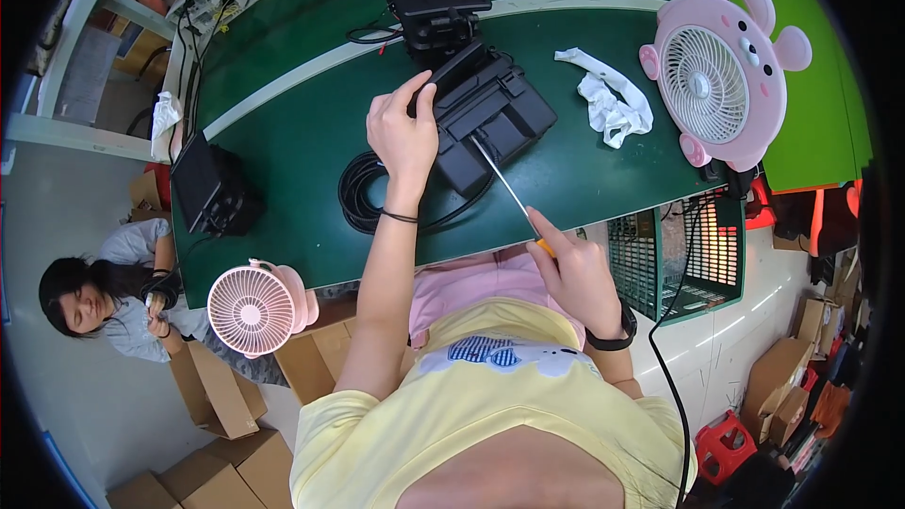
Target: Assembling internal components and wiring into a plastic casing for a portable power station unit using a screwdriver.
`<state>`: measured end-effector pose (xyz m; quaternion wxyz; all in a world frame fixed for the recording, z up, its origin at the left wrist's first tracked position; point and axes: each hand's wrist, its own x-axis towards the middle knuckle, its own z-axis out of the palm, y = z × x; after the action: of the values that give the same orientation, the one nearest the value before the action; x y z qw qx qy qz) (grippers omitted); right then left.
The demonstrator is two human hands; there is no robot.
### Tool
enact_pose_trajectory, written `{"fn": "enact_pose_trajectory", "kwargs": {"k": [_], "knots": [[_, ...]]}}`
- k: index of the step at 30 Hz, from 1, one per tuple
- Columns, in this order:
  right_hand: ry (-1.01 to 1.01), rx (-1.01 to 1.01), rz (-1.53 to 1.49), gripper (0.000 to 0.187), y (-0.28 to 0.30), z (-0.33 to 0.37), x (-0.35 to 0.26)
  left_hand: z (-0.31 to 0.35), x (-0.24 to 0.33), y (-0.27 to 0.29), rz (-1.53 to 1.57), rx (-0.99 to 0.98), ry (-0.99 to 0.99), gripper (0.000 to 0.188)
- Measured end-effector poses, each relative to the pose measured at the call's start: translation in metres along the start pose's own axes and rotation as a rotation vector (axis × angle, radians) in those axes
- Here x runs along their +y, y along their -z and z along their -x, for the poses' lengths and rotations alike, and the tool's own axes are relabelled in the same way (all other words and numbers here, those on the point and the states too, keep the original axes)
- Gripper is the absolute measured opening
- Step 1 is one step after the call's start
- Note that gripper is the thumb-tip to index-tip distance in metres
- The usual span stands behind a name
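At box, R hand grips mostly hidden screwdriver hdl; L hand's hold unclear.

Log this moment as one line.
left hand: at tilted black panel; right hand: holding screwdriver, tip at black housing; nearby: coiled black cable, pink animal-shaped fan

White tissue (crumpled) lies near an eared fan.
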<state>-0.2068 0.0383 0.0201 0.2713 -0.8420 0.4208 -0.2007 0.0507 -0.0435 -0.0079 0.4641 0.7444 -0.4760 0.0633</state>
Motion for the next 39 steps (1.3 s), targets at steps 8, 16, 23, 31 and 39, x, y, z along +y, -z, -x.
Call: {"fn": "enact_pose_trajectory", "kwargs": {"k": [8,16,23,31,39], "knots": [[-0.035,0.09,-0.131,0.045,-0.009,0.007,0.003,0.004,-0.002,0.003,0.061,0.016,0.018,0.015],[-0.038,0.103,-0.159,0.045,-0.01,0.006,0.005,0.004,-0.004,0.005,0.093,0.026,-0.007,0.016],[-0.016,-0.016,-0.317,0.044,0.013,0.009,0.013,0.02,-0.016,0.017,0.249,0.109,-0.038,0.018],[-0.206,0.376,-0.499,0.015,0.044,0.0,0.044,0.055,-0.033,0.026,0.328,0.198,-0.086,0.017],[-0.18,0.5,-0.918,0.02,0.014,-0.061,0.059,0.075,-0.02,0.038,0.315,0.27,-0.344,0.012]]}}
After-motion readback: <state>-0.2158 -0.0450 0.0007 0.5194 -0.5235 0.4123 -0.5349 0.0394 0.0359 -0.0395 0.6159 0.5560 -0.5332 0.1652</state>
